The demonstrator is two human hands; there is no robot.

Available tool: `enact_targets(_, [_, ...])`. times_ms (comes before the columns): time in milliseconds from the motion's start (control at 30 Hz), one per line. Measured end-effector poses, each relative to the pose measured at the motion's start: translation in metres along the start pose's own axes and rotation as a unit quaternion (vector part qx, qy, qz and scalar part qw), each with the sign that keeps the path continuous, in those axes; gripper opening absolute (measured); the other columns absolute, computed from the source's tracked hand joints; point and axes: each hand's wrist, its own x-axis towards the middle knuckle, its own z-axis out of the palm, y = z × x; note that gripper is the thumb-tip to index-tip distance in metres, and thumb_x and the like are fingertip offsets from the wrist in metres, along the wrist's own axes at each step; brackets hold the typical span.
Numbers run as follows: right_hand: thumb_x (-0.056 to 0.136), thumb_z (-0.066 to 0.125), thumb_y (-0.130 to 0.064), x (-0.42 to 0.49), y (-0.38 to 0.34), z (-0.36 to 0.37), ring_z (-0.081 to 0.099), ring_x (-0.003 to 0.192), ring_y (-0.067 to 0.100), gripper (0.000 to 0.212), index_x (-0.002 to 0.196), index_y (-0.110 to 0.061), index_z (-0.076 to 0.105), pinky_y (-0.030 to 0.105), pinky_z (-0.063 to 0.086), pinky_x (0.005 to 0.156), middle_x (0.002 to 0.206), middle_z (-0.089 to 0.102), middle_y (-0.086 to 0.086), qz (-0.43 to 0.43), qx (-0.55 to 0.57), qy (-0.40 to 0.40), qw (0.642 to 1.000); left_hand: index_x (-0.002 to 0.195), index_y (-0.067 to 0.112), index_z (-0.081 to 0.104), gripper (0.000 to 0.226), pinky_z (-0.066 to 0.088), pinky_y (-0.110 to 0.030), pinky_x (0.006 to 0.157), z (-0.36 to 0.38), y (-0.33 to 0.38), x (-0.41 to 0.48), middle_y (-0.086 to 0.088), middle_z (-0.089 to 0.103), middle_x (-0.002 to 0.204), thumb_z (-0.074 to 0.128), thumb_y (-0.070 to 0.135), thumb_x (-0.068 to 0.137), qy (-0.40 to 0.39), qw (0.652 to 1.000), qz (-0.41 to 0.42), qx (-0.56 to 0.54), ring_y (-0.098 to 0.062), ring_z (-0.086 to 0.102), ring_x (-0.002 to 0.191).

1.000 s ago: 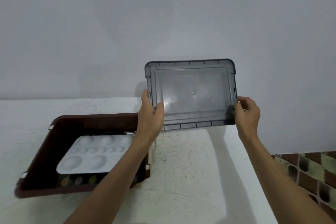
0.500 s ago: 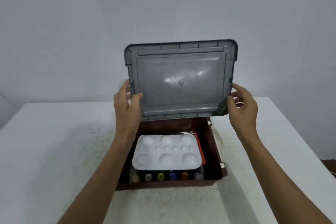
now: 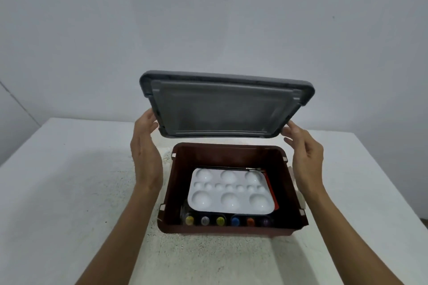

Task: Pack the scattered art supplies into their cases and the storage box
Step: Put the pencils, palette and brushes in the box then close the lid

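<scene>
In the head view, the left hand (image 3: 144, 152) and the right hand (image 3: 303, 152) are raised to either side of a grey lid (image 3: 222, 109). The lid is held between them by its near corners. Its left edge is pinched between the left thumb and fingers, and its right corner is gripped by the right fingertips. The lid is carried clear of everything, tilted with its underside turned toward the camera and its far edge highest.

Below and between the wrists, a brown storage box (image 3: 227, 155) is seen standing open on the white table (image 3: 69, 192). Nothing is seen lying on the table round the box. A white palette (image 3: 229, 192) lies flat inside. A thin brush (image 3: 231, 167) is laid along the palette's far edge, and a red flat item (image 3: 271, 188) shows from under its right side. What that item is cannot be told. A row of small paint pots (image 3: 220, 221) is lined up against the box's near wall.

The packing is judged to be nearly done, and the step in hand is taken to be closing the box. For the next move, the lid would need to be levelled, brought down squarely over the rim and pressed on all round. The corners should be lined up first so that no edge is left riding on the rim.
</scene>
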Motion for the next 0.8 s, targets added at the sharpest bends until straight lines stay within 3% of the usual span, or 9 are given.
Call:
enact_targets(100, [0.107, 0.035, -0.033, -0.001, 0.003, -0.009, 0.065, 0.114, 0.016, 0.040, 0.121, -0.014, 0.068, 0.042, 0.050, 0.102, 0.116, 0.071, 0.004, 0.030, 0.049, -0.007, 0.998, 0.123, 0.020, 0.063, 0.049, 0.033, -0.033, 0.110, -0.001, -0.006, -0.006, 0.007, 0.067, 0.123, 0.025, 0.042, 0.103, 0.008, 0.999, -0.019, -0.051, -0.009, 0.059, 0.120])
enact_targets(167, [0.106, 0.035, -0.037, -0.001, 0.004, -0.017, 0.065, 0.115, 0.019, 0.044, 0.113, -0.013, 0.071, 0.044, 0.048, 0.103, 0.115, 0.072, 0.005, 0.068, 0.100, -0.017, 0.993, 0.109, 0.018, 0.067, 0.048, 0.034, -0.036, 0.111, -0.002, -0.011, -0.010, 0.005, 0.071, 0.113, 0.025, 0.042, 0.105, 0.027, 0.993, -0.056, -0.097, -0.012, 0.062, 0.116])
enact_targets(300, [0.099, 0.035, -0.047, -0.004, 0.001, -0.030, 0.068, 0.107, 0.013, 0.050, 0.109, -0.016, 0.072, 0.030, 0.050, 0.090, 0.108, 0.075, -0.004, 0.127, 0.111, -0.051, 0.984, 0.103, 0.009, 0.067, 0.058, 0.046, -0.033, 0.093, -0.013, -0.023, -0.010, -0.003, 0.071, 0.106, 0.027, 0.051, 0.103, 0.008, 0.980, -0.117, -0.162, -0.017, 0.064, 0.103])
enact_targets(367, [0.099, 0.042, -0.041, -0.007, 0.001, -0.035, 0.069, 0.098, 0.009, 0.040, 0.106, -0.018, 0.073, 0.023, 0.053, 0.078, 0.102, 0.076, -0.007, 0.128, 0.096, -0.060, 0.985, 0.102, 0.009, 0.068, 0.055, 0.049, -0.034, 0.087, -0.017, -0.026, -0.011, -0.005, 0.071, 0.106, 0.034, 0.052, 0.101, -0.005, 0.974, -0.157, -0.160, -0.019, 0.064, 0.096])
enact_targets(433, [0.099, 0.053, -0.028, -0.008, 0.005, -0.039, 0.067, 0.092, 0.012, 0.025, 0.107, -0.019, 0.075, 0.022, 0.054, 0.070, 0.100, 0.075, -0.006, 0.113, 0.067, -0.064, 0.989, 0.096, 0.008, 0.070, 0.044, 0.053, -0.036, 0.083, -0.018, -0.026, -0.012, -0.007, 0.072, 0.107, 0.047, 0.045, 0.099, 0.006, 0.972, -0.186, -0.142, -0.020, 0.066, 0.092])
enact_targets(533, [0.097, 0.060, -0.022, -0.011, 0.015, -0.043, 0.066, 0.095, 0.016, 0.021, 0.113, -0.021, 0.074, 0.030, 0.054, 0.073, 0.106, 0.074, -0.006, 0.121, 0.022, -0.080, 0.989, 0.087, 0.009, 0.073, 0.015, 0.058, -0.033, 0.073, -0.020, -0.028, -0.013, -0.009, 0.073, 0.098, 0.066, 0.022, 0.091, 0.017, 0.976, -0.189, -0.107, -0.021, 0.067, 0.085])
enact_targets(600, [0.095, 0.064, -0.021, -0.016, 0.020, -0.044, 0.067, 0.098, 0.022, 0.021, 0.113, -0.023, 0.074, 0.033, 0.054, 0.076, 0.107, 0.074, -0.006, 0.132, -0.014, -0.074, 0.988, 0.101, 0.010, 0.073, 0.014, 0.059, -0.031, 0.076, -0.026, -0.033, -0.015, -0.011, 0.072, 0.104, 0.070, 0.015, 0.088, -0.020, 0.984, -0.171, -0.047, -0.020, 0.066, 0.088])
enact_targets(700, [0.093, 0.066, -0.020, -0.023, 0.021, -0.045, 0.067, 0.095, 0.022, 0.021, 0.113, -0.023, 0.073, 0.036, 0.057, 0.082, 0.108, 0.073, -0.007, 0.131, -0.063, -0.082, 0.986, 0.121, 0.011, 0.066, 0.035, 0.055, -0.030, 0.088, -0.035, -0.041, -0.015, -0.004, 0.070, 0.115, 0.071, 0.012, 0.086, -0.067, 0.984, -0.162, 0.017, -0.015, 0.067, 0.103])
enact_targets(800, [0.093, 0.066, -0.017, -0.030, 0.019, -0.044, 0.063, 0.099, 0.009, 0.023, 0.114, -0.022, 0.071, 0.033, 0.054, 0.088, 0.117, 0.069, -0.006, 0.104, -0.112, -0.090, 0.984, 0.122, 0.012, 0.067, 0.037, 0.057, -0.020, 0.074, -0.042, -0.040, -0.016, 0.004, 0.071, 0.112, 0.072, 0.007, 0.085, -0.111, 0.981, -0.136, 0.081, -0.005, 0.070, 0.093])
